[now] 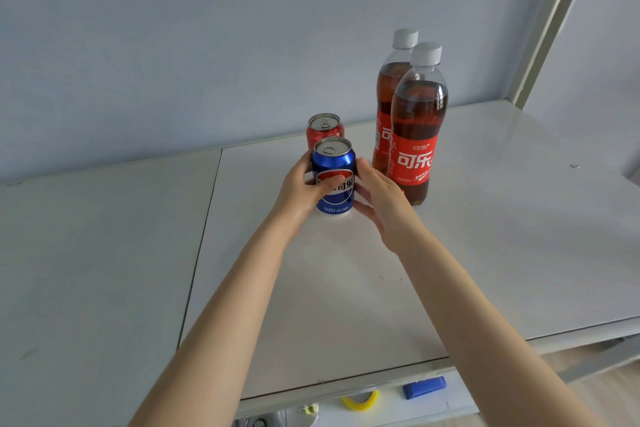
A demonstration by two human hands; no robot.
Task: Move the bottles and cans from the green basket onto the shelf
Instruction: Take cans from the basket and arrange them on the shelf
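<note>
Wall: pale blue-grey wall (207,45) fills the background ahead of you, with a light-coloured post (554,21) slanting up at the far right
Shelf: white shelf (346,305) spreads out under your arms; a dark seam (204,218) splits it into a left panel and a right panel, and all the drinks stand on the right one
Blue can: blue can (334,177) is upright near the middle of the shelf, between your two hands, its base down at the surface; you cannot tell whether it rests there fully
Left hand: your left hand (301,191) grips the can from its left, thumb laid across the front of the label and fingers wrapped round the far side
Right hand: your right hand (381,198) cups the can's right side, one fingertip against the upper wall and the others bent in toward the lower wall
Red can: red can (325,128) stands upright just behind the blue one, mostly hidden by it
Bottles: front bottle (417,135), dark cola with a red label and white cap, stands just right of your right hand; rear bottle (388,87), of the same kind, is close behind it and partly covered
Under the front edge: a curved yellow piece (360,400) and a blue piece (424,386) lie on a lower level; what they are is too small to tell
</note>
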